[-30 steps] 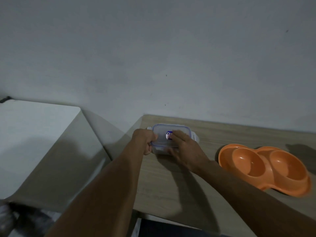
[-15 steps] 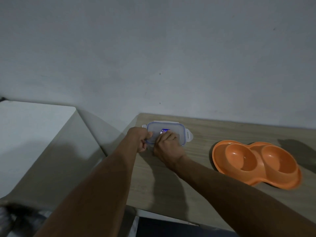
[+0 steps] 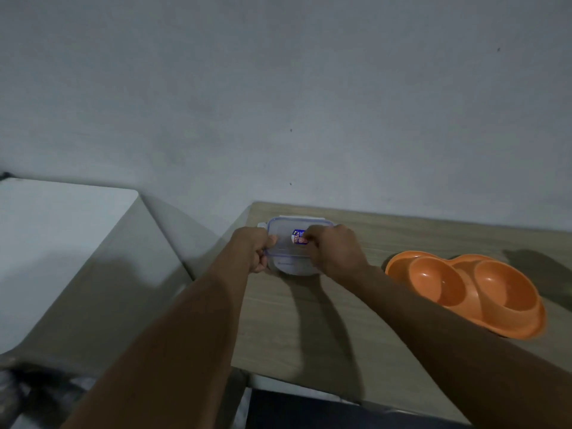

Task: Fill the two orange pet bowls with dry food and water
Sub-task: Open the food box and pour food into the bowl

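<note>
At back left of bench (image 3: pixel 309 329), clear lidded box (image 3: pixel 289 257) is gripped from both sides: left hand (image 3: pixel 253 252) curled round left edge, right hand (image 3: pixel 335 253) clamped on right part of lid. Orange double bowl (image 3: pixel 464 292) is set to right, apart from box.

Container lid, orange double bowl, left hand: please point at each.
container lid (image 3: pixel 284 232), head view, clear top panel
orange double bowl (image 3: pixel 501 325), head view, front outer wall
left hand (image 3: pixel 252 249), head view, back of hand
</note>
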`<control>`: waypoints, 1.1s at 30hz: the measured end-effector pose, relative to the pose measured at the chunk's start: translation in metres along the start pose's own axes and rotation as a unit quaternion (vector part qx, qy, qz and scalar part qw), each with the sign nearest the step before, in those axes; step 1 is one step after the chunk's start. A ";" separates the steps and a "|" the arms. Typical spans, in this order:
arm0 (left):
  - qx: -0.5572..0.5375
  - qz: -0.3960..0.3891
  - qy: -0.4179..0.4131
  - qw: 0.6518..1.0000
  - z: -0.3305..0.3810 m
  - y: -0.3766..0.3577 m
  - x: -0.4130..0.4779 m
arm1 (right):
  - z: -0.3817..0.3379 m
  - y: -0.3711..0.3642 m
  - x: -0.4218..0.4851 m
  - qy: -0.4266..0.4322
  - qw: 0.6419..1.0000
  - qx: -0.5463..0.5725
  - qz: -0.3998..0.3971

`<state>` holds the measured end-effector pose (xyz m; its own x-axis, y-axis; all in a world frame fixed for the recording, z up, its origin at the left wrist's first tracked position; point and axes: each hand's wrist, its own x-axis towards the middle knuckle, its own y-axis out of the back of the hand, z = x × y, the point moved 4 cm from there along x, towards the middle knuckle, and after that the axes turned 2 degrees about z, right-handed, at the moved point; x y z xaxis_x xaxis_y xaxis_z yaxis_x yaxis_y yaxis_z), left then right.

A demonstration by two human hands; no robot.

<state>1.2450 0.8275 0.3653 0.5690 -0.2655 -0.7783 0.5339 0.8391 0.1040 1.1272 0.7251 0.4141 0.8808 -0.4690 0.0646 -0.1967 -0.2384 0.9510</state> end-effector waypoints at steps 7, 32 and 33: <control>-0.007 0.007 -0.003 1.000 0.000 0.004 0.005 | 0.039 -0.012 0.003 -0.169 0.979 0.100 0.050; 0.100 0.129 -0.187 0.969 -0.035 0.049 -0.081 | 0.036 0.022 -0.063 -0.340 0.879 0.334 -0.007; 0.102 0.122 -0.175 0.972 -0.044 0.050 -0.082 | 0.038 0.018 -0.069 -0.349 0.874 0.338 -0.022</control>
<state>1.1981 0.9121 0.4072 0.8529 -0.2463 -0.4603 0.4491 0.7956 0.4066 1.0465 0.7213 0.4157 0.4641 -0.7943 -0.3920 -0.5861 -0.6073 0.5364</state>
